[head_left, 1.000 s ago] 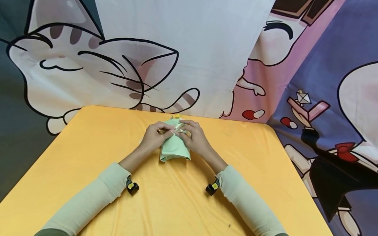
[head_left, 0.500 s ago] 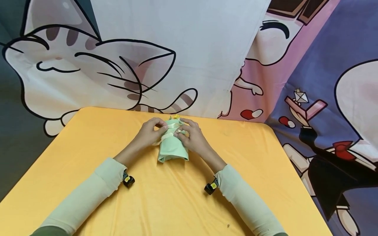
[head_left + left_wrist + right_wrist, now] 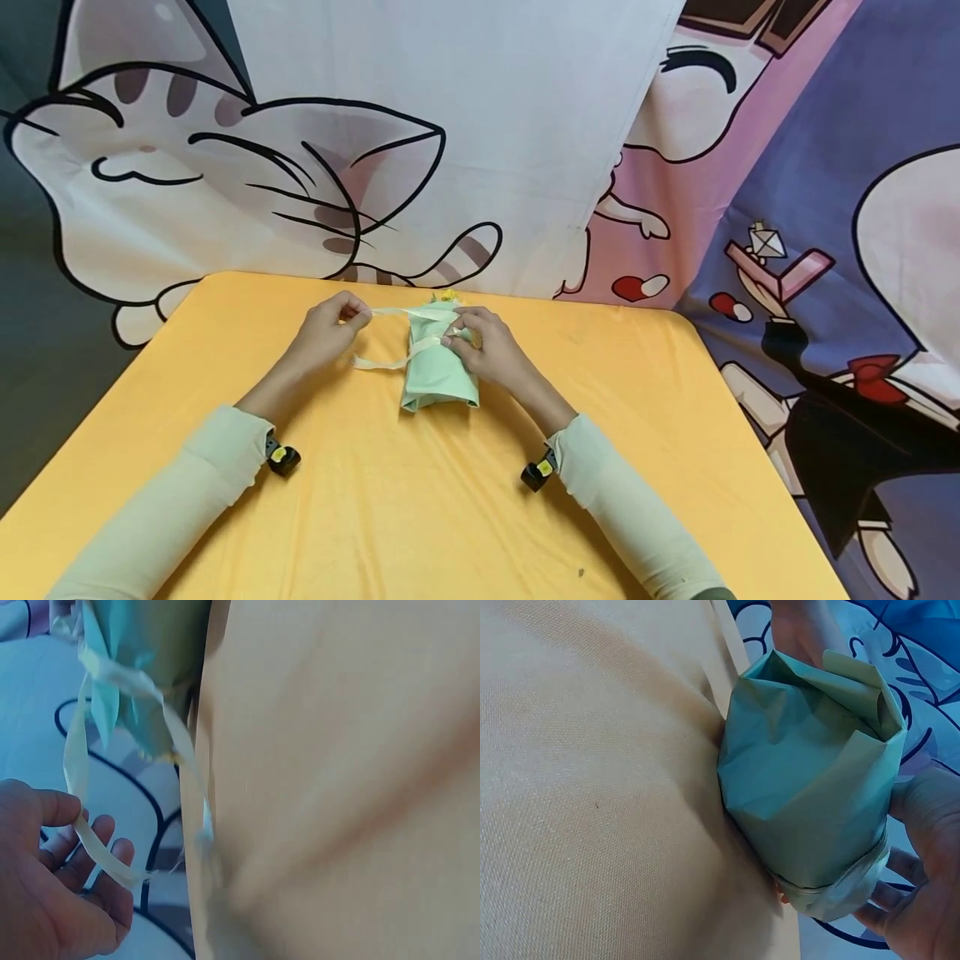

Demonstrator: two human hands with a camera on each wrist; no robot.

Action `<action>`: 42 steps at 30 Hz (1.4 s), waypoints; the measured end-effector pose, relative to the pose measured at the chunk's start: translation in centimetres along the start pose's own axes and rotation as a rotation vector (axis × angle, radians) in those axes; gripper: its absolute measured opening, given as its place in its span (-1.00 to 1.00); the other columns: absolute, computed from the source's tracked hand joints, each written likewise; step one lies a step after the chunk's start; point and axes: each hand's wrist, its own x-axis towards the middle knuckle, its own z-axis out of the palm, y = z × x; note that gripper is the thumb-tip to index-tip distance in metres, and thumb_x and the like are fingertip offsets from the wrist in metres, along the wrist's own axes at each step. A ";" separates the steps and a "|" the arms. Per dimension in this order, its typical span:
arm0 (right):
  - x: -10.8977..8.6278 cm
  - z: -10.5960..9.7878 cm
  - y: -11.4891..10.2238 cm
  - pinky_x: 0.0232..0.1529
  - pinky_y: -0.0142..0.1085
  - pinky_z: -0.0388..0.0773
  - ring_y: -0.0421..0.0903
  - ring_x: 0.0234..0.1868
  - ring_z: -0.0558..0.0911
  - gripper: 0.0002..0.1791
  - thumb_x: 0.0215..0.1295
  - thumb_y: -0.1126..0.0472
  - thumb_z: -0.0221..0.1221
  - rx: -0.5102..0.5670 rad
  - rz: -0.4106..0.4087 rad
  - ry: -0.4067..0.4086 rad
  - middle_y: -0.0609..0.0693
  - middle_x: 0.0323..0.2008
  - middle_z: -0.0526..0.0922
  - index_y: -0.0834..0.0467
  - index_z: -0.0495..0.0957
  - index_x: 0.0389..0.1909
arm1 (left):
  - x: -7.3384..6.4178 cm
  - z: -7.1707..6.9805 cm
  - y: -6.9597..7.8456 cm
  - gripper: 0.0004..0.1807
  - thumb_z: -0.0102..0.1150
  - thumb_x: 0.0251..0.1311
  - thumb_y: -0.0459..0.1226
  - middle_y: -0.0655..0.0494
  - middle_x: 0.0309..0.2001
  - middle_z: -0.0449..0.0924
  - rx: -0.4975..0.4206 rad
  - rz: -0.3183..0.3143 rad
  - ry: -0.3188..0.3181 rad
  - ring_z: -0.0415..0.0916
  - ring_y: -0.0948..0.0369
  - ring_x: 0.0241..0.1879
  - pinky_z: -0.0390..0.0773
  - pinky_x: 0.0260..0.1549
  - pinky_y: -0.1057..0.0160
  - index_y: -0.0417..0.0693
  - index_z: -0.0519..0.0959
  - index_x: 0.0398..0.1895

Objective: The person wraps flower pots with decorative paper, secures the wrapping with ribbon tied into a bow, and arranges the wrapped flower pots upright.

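Observation:
A small bundle in pale green wrapping paper point(image 3: 441, 382) lies on the yellow-covered table, yellow flower tips point(image 3: 448, 295) peeking out at its far end. A cream ribbon point(image 3: 76, 761) goes round its middle. Left of the bundle, my left hand point(image 3: 327, 327) pinches one ribbon strand between thumb and forefinger, stretched out from the paper. Another ribbon tail point(image 3: 378, 364) hangs loose on the near left side. At the bundle's right side, my right hand point(image 3: 487, 346) pinches the ribbon at the crossing, its fingers against the paper; they partly hide that spot.
The yellow tablecloth point(image 3: 420, 508) reaches up to a printed cloth backdrop point(image 3: 525, 150) just behind the bundle. A small dark speck point(image 3: 581, 572) lies near the front. Each wrist wears a small black camera, the left camera point(image 3: 284, 459) and the right camera point(image 3: 537, 473).
My left hand has moved left from the bundle, drawing a ribbon strand out with it. The other ribbon tail now shows on the left. My right hand has stayed at the bundle.

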 end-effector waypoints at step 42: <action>0.2 0.1 0.2 0.47 0.25 0.63 0.32 0.57 0.55 -0.82 0.67 0.12 0.32 0.004 0.001 0.007 0.26 0.50 0.63 0.16 0.77 -0.03 | 1.6 0.5 -0.8 -0.60 -0.11 0.82 -0.10 -0.21 -0.19 0.73 0.060 -0.038 0.038 0.73 -0.06 -0.23 0.56 -0.08 0.04 -0.24 0.57 0.23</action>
